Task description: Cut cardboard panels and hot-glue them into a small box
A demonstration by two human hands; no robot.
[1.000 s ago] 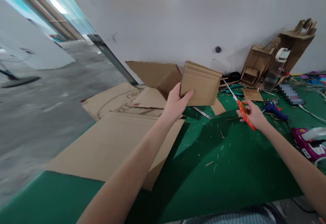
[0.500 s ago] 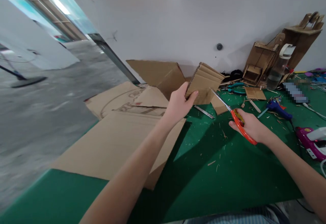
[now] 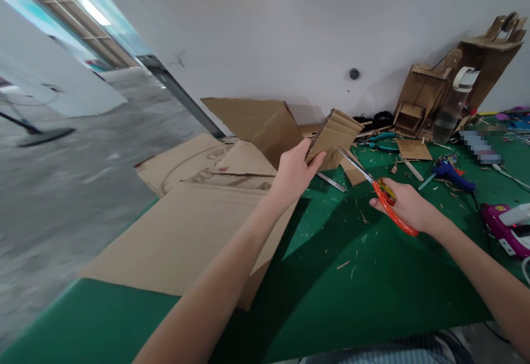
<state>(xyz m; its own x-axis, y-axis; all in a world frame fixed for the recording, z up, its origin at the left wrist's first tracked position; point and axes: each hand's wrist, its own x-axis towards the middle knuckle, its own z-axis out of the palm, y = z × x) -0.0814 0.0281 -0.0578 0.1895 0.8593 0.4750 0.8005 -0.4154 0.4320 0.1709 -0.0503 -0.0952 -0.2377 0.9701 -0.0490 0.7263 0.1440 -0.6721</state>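
Note:
My left hand (image 3: 296, 170) grips a small folded piece of cardboard (image 3: 334, 136) by its left edge, thumb across the front. In my right hand (image 3: 403, 204) are orange-handled scissors (image 3: 393, 213), whose blades point up and left, their tips at the lower right part of that piece. Whether the blades touch it I cannot tell. Under my left forearm lies a large flattened cardboard sheet (image 3: 165, 237), with an upright cardboard flap (image 3: 248, 118) behind it. A metal ruler-like strip (image 3: 331, 182) rests below the held piece.
On the green table (image 3: 372, 292) at the right are a blue glue gun (image 3: 453, 177), teal-handled pliers (image 3: 383, 142), a phone, and a magenta device (image 3: 503, 228). A clear bottle (image 3: 450, 110) stands before cardboard models (image 3: 426, 96). A white partition (image 3: 269, 38) runs behind.
The held cardboard piece has tilted and come down slightly with my left hand. My right hand and the scissors have shifted a little left. The view has moved slightly.

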